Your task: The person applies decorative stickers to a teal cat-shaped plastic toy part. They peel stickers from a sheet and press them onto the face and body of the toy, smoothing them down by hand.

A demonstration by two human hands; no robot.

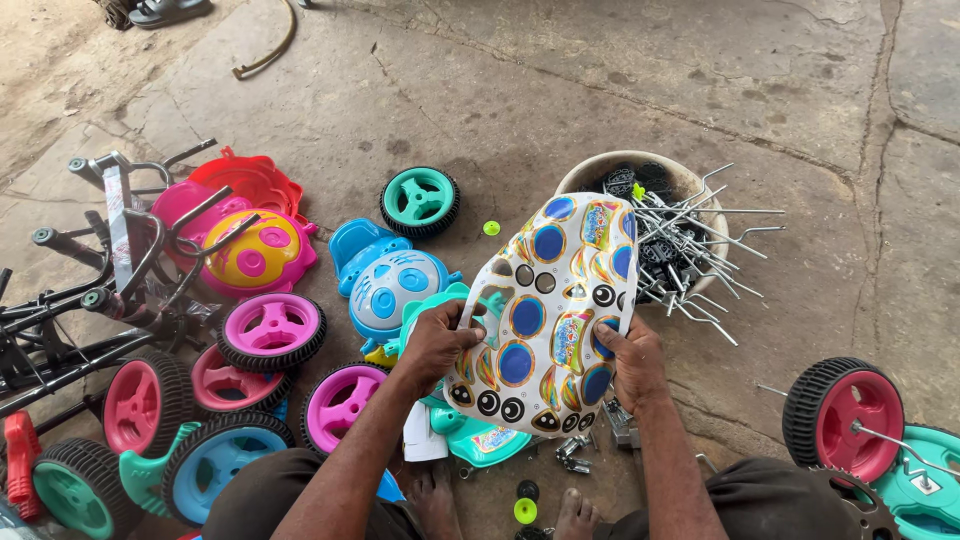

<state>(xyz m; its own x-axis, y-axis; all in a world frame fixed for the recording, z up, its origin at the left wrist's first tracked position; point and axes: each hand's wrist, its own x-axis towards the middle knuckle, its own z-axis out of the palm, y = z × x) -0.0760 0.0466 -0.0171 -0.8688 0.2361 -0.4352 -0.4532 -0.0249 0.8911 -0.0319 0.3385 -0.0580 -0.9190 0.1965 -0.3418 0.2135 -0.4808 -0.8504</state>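
I hold a large sticker sheet (552, 305) printed with blue ovals, colourful pictures and small black rings, tilted upright in front of me. My left hand (437, 338) grips its left edge. My right hand (630, 360) grips its lower right edge, thumb on the front. Behind the sheet lie teal plastic toy parts (478, 440) and a light blue face-shaped panel (402, 285).
A round bowl (600, 172) at the back holds several metal rods (700, 255) and black parts. Pink, blue and teal toy wheels (272, 330) lie at left beside black metal frames (70, 310). A red wheel (845, 415) sits at right. Bolts (575, 450) lie by my feet.
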